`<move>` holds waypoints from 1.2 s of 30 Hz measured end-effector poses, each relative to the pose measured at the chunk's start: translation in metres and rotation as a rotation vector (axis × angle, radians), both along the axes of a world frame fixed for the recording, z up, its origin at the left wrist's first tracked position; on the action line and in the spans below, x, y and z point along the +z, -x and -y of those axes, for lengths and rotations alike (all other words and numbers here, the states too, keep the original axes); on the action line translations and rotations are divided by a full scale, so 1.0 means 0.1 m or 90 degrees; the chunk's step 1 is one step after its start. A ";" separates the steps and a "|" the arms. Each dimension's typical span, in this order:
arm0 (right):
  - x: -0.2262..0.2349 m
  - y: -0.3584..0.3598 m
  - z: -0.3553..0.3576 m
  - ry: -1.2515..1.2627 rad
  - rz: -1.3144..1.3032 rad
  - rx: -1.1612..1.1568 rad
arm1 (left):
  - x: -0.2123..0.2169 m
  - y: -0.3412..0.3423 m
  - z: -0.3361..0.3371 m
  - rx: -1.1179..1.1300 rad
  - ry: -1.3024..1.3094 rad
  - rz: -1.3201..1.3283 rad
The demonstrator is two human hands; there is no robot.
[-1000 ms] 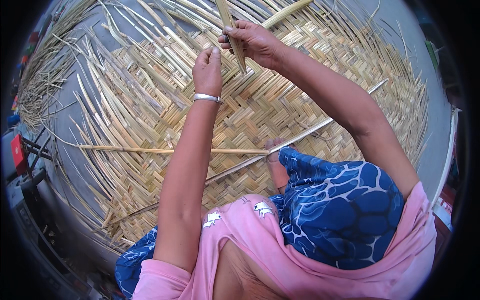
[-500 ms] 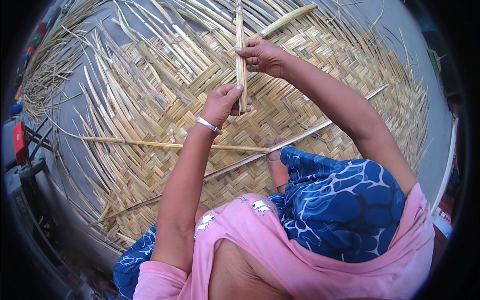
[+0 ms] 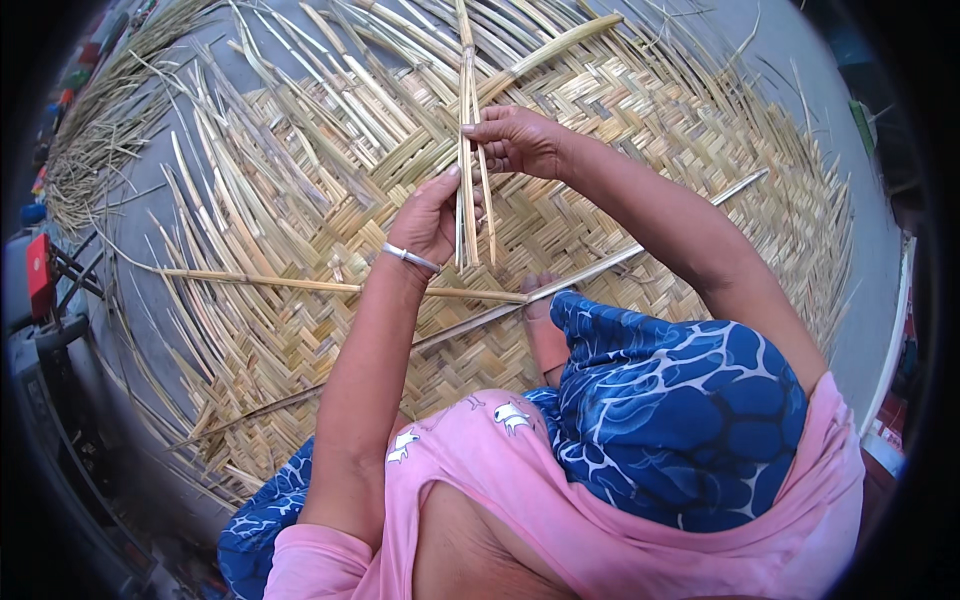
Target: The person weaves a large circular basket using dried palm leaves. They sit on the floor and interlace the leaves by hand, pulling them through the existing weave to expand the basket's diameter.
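Observation:
Both my hands hold a bundle of split cane strips (image 3: 471,238) over a large woven mat (image 3: 630,115). The strips point away from me, and their near ends fan apart into several thin lengths. My left hand (image 3: 432,215), with a pale bangle at the wrist, is closed round the near part. Farther up, my right hand (image 3: 515,140) pinches the bundle between thumb and fingers. Below my hands, a yellowish cane strip (image 3: 300,284) and a long pale strip (image 3: 620,257) lie across the weave and meet by my foot (image 3: 547,325).
Unwoven strip ends (image 3: 225,215) stick out along the mat's far and left edges. A thick cane piece (image 3: 565,45) lies on the far part. At the far left is a heap of thin stalks (image 3: 105,130) on the grey floor. A dark machine with a red part (image 3: 38,275) stands left.
The bundle and both hands have come slightly nearer to me. The near ends of the strips, close together before, are now spread apart.

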State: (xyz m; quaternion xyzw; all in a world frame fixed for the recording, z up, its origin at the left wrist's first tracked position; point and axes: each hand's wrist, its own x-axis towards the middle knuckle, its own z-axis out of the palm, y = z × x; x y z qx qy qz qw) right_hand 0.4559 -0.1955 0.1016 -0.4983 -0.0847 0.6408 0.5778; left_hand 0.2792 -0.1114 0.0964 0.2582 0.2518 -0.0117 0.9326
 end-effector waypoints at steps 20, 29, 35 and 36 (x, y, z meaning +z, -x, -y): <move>0.15 -0.40 0.03 -0.058 0.128 -0.026 | 0.14 0.02 0.08 -0.051 -0.418 -0.140; 0.15 -0.46 0.11 -0.009 0.127 0.058 | -0.03 0.04 0.21 -0.210 -0.443 -0.095; 0.18 -0.31 0.05 -0.056 0.141 0.064 | 0.12 -0.03 0.18 -0.077 -0.172 -0.054; 0.18 -0.30 0.04 -0.062 0.137 0.064 | 0.12 -0.03 0.14 -0.059 -0.159 -0.027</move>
